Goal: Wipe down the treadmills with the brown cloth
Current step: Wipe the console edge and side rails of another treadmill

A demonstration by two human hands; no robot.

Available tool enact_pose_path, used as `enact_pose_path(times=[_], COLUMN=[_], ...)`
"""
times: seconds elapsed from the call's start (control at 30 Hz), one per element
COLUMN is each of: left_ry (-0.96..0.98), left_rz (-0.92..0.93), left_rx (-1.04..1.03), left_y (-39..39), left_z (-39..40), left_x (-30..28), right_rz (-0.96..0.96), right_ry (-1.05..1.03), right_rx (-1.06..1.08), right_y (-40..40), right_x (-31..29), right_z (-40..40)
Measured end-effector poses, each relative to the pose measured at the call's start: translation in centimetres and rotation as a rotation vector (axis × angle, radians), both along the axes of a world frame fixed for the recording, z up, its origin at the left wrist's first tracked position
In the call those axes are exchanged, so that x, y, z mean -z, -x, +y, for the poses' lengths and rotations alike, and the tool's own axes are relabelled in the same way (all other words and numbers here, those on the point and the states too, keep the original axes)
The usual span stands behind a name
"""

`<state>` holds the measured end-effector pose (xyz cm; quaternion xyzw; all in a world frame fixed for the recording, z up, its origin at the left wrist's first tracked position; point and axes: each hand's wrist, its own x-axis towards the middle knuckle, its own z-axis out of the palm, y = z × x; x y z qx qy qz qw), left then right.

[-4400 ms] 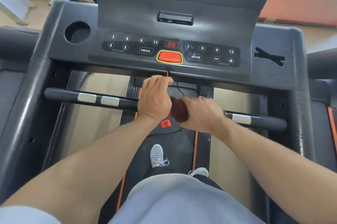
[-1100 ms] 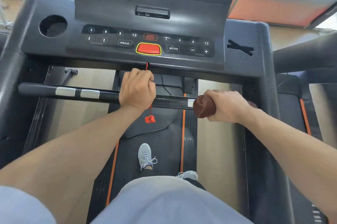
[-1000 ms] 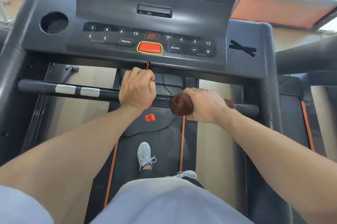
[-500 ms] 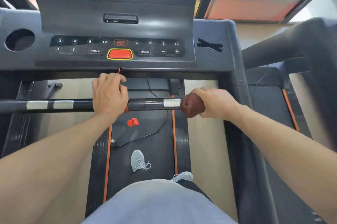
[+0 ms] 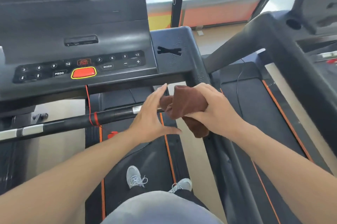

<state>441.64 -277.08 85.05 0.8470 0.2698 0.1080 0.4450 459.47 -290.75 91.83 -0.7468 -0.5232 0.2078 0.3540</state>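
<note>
A single head-worn camera looks forward and steeply down from above the treadmill console (image 5: pixel 78 66), close to it; the handlebar (image 5: pixel 109 115) runs just below the console, and the belt (image 5: pixel 138 152) and shoes lie beneath, nearer the camera

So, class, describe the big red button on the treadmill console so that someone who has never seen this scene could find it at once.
Start at the treadmill console, the dark sloping panel ahead of the person, and drop to its lower row of buttons. The red button sits between PROG and MODE. It is the only solid red one, wider than the rest, and ringed in yellow.
</note>
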Motion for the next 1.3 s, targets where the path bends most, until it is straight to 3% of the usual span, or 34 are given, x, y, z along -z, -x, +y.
enact_pose_path(times=[0.1,0.4,0.57,0.63,0.7,0.77,0.8,0.87,0.93,1.03,1.3], left_ry=[0.242,0.515,0.294,0.317,0.24,0.008,-0.073,-0.13,-0.122,-0.107,-0.064], left_rz=[-0.161,-0.129,-0.138,-0.099,0.109,0.391,0.403,0.254,0.085,-0.098,-0.186], left_rx=[0.017,-0.247,-0.296,-0.279,-0.253,-0.277,-0.324,-0.414,-0.455,-0.447,-0.442], left_y=[-3.6,-5.6,-5.8,-6.4,-7.1,-7.4,-7.6,-8.1,-9.1,-11.6,-16.1], left_z=[-1.9,-4.8,-2.3,-0.9,0.8,2.5,3.3,5.0,7.2,10.7,16.8], left_x=[-2.8,-2.5,-3.6,-4.2,-4.1,-4.0,-3.8,-3.8,-3.3,-2.9,-2.5], right_rz=[0.08,-0.192,-0.368,-0.355,-0.444,-0.511,-0.47,-0.334,-0.377,-0.581,-0.584], right_ry=[0.026,-0.015,-0.179,-0.241,-0.122,0.159,0.282,0.514,0.608,0.497,0.448], right_rx=[0.007,0.325,0.321,0.324,0.381,0.436,0.391,0.22,0.155,0.195,0.137], right_y=[-0.7,-8.7,-12.6,-13.9,-14.9,-14.7,-13.8,-11.1,-7.9,-6.6,-10.6], right_x=[-3.5,-5.0,-6.3,-6.6,-6.0,-4.3,-3.0,1.3,6.1,8.9,8.2], right_z=[-1.5,-0.9,4.3,7.4,10.9,13.7,14.7,16.2,16.6,17.9,26.1])
